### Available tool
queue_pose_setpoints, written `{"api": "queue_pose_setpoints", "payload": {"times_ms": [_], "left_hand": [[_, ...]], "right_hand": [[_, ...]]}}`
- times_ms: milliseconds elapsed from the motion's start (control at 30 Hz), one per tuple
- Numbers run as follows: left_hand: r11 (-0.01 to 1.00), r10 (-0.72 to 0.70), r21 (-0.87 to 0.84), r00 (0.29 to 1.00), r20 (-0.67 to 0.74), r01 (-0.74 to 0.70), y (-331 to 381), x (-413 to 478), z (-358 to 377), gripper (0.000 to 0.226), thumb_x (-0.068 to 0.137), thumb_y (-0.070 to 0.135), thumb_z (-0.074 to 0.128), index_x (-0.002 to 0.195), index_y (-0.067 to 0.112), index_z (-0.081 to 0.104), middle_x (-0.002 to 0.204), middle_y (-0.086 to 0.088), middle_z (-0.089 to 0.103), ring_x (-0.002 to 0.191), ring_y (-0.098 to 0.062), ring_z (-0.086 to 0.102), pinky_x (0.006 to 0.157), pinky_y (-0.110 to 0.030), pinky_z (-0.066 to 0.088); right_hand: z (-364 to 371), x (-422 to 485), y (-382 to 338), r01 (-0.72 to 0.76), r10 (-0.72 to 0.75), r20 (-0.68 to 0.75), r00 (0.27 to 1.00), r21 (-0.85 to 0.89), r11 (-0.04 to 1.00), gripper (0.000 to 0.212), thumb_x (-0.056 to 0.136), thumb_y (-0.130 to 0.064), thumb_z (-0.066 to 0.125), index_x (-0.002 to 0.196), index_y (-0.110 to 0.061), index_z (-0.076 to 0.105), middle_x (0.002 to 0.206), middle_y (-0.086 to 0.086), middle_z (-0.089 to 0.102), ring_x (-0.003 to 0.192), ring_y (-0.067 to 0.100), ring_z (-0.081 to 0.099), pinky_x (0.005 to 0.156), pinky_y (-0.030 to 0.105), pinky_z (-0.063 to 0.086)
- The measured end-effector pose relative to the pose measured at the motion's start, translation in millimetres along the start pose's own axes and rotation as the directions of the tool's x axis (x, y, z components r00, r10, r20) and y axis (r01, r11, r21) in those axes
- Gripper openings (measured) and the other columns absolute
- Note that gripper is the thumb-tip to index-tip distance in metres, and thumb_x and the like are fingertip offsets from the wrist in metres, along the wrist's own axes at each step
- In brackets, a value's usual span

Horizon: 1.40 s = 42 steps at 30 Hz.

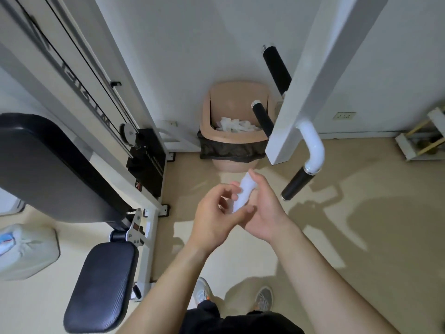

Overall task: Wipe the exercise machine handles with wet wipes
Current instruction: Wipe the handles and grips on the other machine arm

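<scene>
Fingers (pixel 228 190) of your left hand (pixel 214 215) are curled, and with the thumb they pinch one white wet wipe (pixel 244 192) at its near side. Your right hand (pixel 267 213) cups the same wipe from the other side, its fingers pressed together along the wipe and the tip of one bent over the top end. The wipe is rolled or bunched lengthwise and sits in mid-air between both hands, above the floor (pixel 337 237) and touching no handle.

Three black handles show on the machine: the lowest handle (pixel 297 183) hangs just right of your right hand, the middle handle (pixel 263 119) juts out in front of the bin, and the top handle (pixel 277 68) is higher against the wall. A white frame post (pixel 303 92) covers the roots of the upper two and crosses the right rim of the one pink bin (pixel 209 116), which holds a heap of used wipes (pixel 234 125). To your left are two dark pads, the back pad (pixel 48 165) and the seat pad (pixel 101 285). Your two shoes (pixel 202 290) show below.
</scene>
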<state>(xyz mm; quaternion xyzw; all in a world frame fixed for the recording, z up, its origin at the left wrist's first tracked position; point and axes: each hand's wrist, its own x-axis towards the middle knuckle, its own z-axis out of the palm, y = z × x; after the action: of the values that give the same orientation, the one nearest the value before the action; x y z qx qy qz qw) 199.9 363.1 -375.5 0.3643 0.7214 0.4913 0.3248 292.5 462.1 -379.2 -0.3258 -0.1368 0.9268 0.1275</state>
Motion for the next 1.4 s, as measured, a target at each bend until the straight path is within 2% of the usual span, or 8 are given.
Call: {"api": "queue_pose_setpoints", "payload": {"times_ms": [200, 367, 467, 600, 933, 1100, 1267, 1400], "left_hand": [[1.000, 0.005, -0.023, 0.995, -0.098, -0.007, -6, 30, -52, 0.010, 0.087, 0.016, 0.077, 0.085, 0.026, 0.073, 0.073, 0.014, 0.071, 0.066, -0.003, 0.063, 0.064, -0.022, 0.050], [0.993, -0.043, -0.117, 0.993, -0.109, 0.031, -13, 48, -75, 0.013, 0.092, 0.020, 0.067, 0.087, 0.029, 0.075, 0.078, 0.008, 0.077, 0.072, -0.020, 0.072, 0.071, -0.046, 0.062], [0.993, -0.064, -0.108, 0.988, -0.143, 0.048, -11, 59, -75, 0.021, 0.096, 0.011, 0.063, 0.087, 0.027, 0.074, 0.076, 0.005, 0.077, 0.066, -0.019, 0.072, 0.064, -0.041, 0.061], [0.988, -0.127, -0.106, 0.984, -0.129, 0.114, -6, 79, -66, 0.016, 0.100, 0.013, 0.058, 0.095, 0.015, 0.073, 0.080, 0.001, 0.077, 0.064, -0.012, 0.071, 0.060, -0.030, 0.054], [0.925, -0.216, -0.351, 0.961, -0.172, 0.145, 23, 126, -55, 0.009, 0.094, 0.013, 0.067, 0.088, 0.013, 0.074, 0.073, -0.007, 0.070, 0.069, -0.020, 0.067, 0.066, -0.038, 0.058], [0.998, 0.012, -0.051, 0.986, -0.167, -0.021, 29, 152, -68, 0.011, 0.094, 0.023, 0.068, 0.083, 0.024, 0.070, 0.073, 0.006, 0.072, 0.069, -0.003, 0.065, 0.068, -0.021, 0.050], [0.956, 0.083, 0.266, 0.983, 0.163, -0.125, 48, 188, -93, 0.015, 0.091, 0.023, 0.063, 0.077, 0.020, 0.062, 0.069, 0.010, 0.061, 0.061, -0.001, 0.052, 0.058, -0.013, 0.040], [0.953, 0.051, 0.226, 0.844, 0.534, -0.201, 63, 220, -109, 0.025, 0.097, 0.017, 0.061, 0.072, 0.023, 0.059, 0.061, 0.018, 0.053, 0.056, 0.003, 0.045, 0.058, -0.017, 0.034]], "right_hand": [[32, 20, 8, 0.132, -0.128, 0.049, 0.991, -0.090, 0.987, 0.050, 0.082, -0.023, 0.051, 0.129, -0.004, 0.051, 0.122, 0.022, 0.067, 0.125, 0.036, 0.061, 0.103, 0.048, 0.046], [40, 30, 14, 0.281, -0.325, -0.041, 0.945, -0.406, 0.870, 0.030, 0.095, -0.001, 0.048, 0.120, -0.003, 0.065, 0.121, 0.021, 0.070, 0.108, 0.034, 0.066, 0.088, 0.042, 0.053], [42, 36, 8, 0.326, -0.407, -0.086, 0.909, -0.462, 0.825, 0.016, 0.096, -0.008, 0.060, 0.106, -0.010, 0.071, 0.105, 0.011, 0.073, 0.092, 0.026, 0.063, 0.070, 0.029, 0.049], [40, 43, -11, 0.355, -0.429, -0.107, 0.897, -0.407, 0.842, 0.011, 0.098, -0.011, 0.059, 0.100, -0.011, 0.070, 0.103, 0.009, 0.073, 0.094, 0.026, 0.066, 0.083, 0.040, 0.052], [48, 71, -57, 0.244, -0.416, -0.259, 0.872, -0.508, 0.826, 0.019, 0.098, -0.017, 0.054, 0.093, -0.014, 0.073, 0.090, 0.007, 0.074, 0.083, 0.021, 0.069, 0.072, 0.039, 0.058], [39, 92, -56, -0.009, -0.372, -0.499, 0.782, -0.607, 0.794, 0.023, 0.100, -0.023, 0.043, 0.114, -0.016, 0.059, 0.115, 0.005, 0.062, 0.104, 0.026, 0.064, 0.093, 0.050, 0.057], [56, 99, -50, 0.192, -0.607, -0.430, 0.668, -0.688, 0.700, 0.066, 0.075, -0.035, 0.049, 0.139, -0.023, 0.052, 0.142, -0.001, 0.055, 0.133, 0.019, 0.048, 0.109, 0.039, 0.039], [69, 106, -51, 0.296, -0.632, -0.133, 0.763, -0.798, 0.525, 0.076, 0.067, -0.023, 0.058, 0.141, -0.033, 0.046, 0.144, -0.011, 0.039, 0.132, 0.002, 0.040, 0.098, 0.016, 0.034]]}}
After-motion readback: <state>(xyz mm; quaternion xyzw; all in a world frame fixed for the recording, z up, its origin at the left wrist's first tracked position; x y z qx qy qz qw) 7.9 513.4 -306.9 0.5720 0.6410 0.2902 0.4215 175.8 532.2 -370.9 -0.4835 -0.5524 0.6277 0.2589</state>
